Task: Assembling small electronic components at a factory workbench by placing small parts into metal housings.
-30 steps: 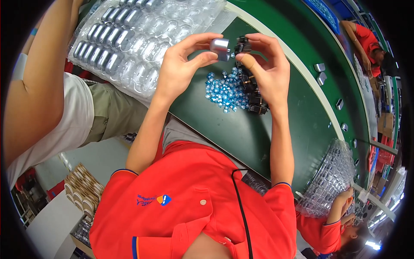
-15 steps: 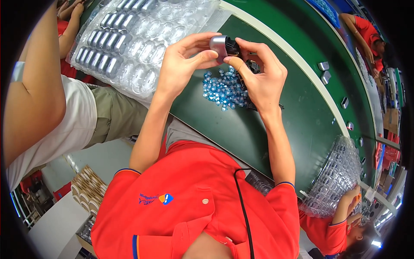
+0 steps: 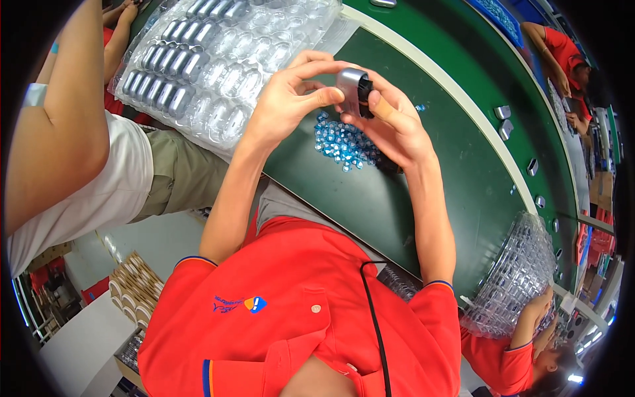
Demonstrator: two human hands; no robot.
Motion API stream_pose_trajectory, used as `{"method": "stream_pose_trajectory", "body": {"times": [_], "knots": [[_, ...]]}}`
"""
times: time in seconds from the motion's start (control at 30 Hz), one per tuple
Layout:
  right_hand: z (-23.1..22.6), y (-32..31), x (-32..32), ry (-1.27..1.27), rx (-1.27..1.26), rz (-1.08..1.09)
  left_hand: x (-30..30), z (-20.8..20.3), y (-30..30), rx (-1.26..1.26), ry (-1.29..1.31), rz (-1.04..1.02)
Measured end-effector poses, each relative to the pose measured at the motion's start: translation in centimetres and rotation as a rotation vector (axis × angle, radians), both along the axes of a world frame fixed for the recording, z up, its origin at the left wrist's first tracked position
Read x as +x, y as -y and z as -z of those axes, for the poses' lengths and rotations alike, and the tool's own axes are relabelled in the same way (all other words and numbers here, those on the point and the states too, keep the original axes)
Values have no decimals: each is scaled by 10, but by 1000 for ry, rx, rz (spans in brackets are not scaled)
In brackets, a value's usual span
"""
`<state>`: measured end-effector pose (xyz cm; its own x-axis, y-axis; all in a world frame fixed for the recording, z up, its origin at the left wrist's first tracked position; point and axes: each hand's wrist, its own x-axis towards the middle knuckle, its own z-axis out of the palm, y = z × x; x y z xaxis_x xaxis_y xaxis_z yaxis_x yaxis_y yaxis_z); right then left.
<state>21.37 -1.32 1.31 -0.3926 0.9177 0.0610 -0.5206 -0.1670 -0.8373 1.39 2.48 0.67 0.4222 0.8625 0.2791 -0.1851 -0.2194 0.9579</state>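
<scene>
Both hands hold one small rounded silver casing [image 3: 348, 84] above the green work surface. Its open end, facing right, shows a black inner part [image 3: 364, 89]. My left hand [image 3: 281, 102] pinches the casing from the left, with thumb and fingers closed on it. From the other side, my right hand [image 3: 400, 126] grips the same casing, its thumb at the black end and its fingertips partly hidden. A tape-like band wraps the right thumb. Beneath the hands lies a heap of small blue-and-white pieces [image 3: 344, 144]. Something dark beside it is mostly covered by my right hand.
At the left, a clear plastic blister tray [image 3: 228, 79] holds rows of silver casings. A green conveyor [image 3: 463, 63] curves past behind a pale rail, carrying several casings. More clear trays [image 3: 512, 264] are stacked at right. Co-workers stand left and right; one arm [image 3: 63, 126] is close at left.
The casing has shifted slightly right and downward and has turned. My right hand has changed its hold, the thumb now at the black end. Casings on the conveyor have moved along.
</scene>
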Motion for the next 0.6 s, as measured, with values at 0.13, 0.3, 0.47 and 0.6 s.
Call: {"method": "stream_pose_trajectory", "body": {"times": [0.13, 0.3, 0.47, 0.6], "knots": [[2, 1, -2, -85, 6, -82, 1, -8, -2, -89, -26, 61], [-5, 1, -4, -51, 35, 92, 14, -23, -11, -48, -31, 151], [-4, -28, 36, 549, 198, 399, 25, -28, -53, 408, -423, -64], [21, -86, 151, 1508, 281, 954, 24, -24, -112, 558, -976, -464]]}}
